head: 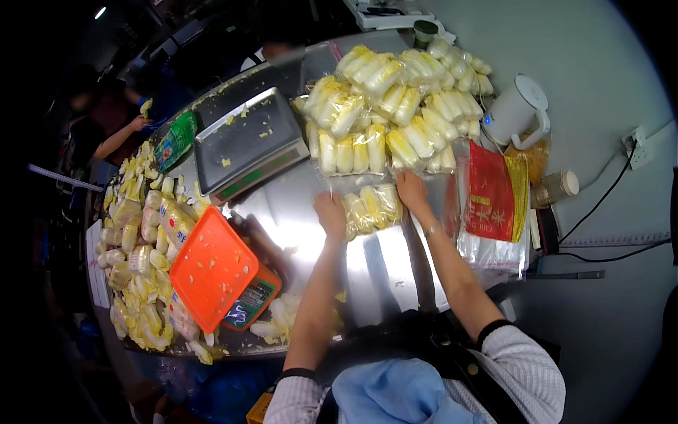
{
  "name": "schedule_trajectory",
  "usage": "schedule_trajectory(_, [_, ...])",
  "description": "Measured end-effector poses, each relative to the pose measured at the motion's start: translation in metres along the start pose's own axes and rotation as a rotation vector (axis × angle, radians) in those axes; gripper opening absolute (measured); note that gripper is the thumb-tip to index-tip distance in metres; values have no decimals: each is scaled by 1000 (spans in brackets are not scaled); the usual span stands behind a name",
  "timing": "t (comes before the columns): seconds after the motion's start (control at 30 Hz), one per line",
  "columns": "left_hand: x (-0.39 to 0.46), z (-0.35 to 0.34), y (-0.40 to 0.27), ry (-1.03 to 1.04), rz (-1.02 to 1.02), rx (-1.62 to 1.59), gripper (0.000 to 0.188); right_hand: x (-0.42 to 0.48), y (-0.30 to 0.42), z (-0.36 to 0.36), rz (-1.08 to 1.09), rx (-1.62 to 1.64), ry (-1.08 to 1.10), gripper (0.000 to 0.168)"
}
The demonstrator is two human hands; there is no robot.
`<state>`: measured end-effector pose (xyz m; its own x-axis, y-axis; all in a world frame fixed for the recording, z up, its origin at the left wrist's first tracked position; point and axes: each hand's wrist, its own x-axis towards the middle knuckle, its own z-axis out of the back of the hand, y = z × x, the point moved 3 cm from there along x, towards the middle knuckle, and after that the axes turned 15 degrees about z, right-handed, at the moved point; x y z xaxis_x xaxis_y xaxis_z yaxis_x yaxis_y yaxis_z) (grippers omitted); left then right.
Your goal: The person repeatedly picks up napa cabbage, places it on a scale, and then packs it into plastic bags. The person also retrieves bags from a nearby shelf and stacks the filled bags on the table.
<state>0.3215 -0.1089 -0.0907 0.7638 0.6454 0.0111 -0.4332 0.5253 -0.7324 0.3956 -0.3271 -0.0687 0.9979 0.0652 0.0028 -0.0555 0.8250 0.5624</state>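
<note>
A clear plastic bag of small napa cabbages [373, 208] lies on the metal table in front of me, between my hands. My left hand [330, 209] has its fingers closed on the bag's left edge. At the bag's upper right corner my right hand [413, 193] grips the film, fingers bent down. Just beyond it, stacked bags of napa cabbages [352, 151] rise in several layers. To the left are an orange weighing tray [214, 267] on a scale with a display and a larger flat metal scale [249, 138] with leaf scraps on it.
Loose and wrapped cabbages [140, 265] heap at the far left beside a green package [177, 139]. A red rice bag [490, 193] lies on clear bags at right, near a white electric kettle [516, 108] and a jar [553, 190]. Another person's hand [140, 123] shows upper left.
</note>
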Motion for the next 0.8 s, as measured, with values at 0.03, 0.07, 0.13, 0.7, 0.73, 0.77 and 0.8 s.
schedule_trajectory(0.03, [-4, 0, -1, -55, -29, -8, 27, -20, 19, 15, 66, -48, -141, 35])
schedule_trajectory(0.07, [-6, 3, -5, -46, -10, -17, 27, -39, 33, 23, 125, -95, -283, 37])
schedule_trajectory(0.13, [-14, 7, -16, -6, 19, -27, 26, -64, 56, 20, 389, -107, -454, 43])
schedule_trajectory(0.7, [-74, 76, -99, 50, -379, -247, 15, -43, 46, -15, 99, 764, 325, 61])
schedule_trajectory(0.73, [-103, 85, -120, 67, -454, -199, 17, -50, 43, -24, 53, 1069, 315, 58])
schedule_trajectory(0.77, [-133, 92, -144, 112, -537, -137, 21, -58, 38, -31, -2, 1369, 301, 55])
schedule_trajectory(0.8, [-148, 78, -137, 182, -533, -45, 27, -72, 49, -22, -7, 1546, 431, 39])
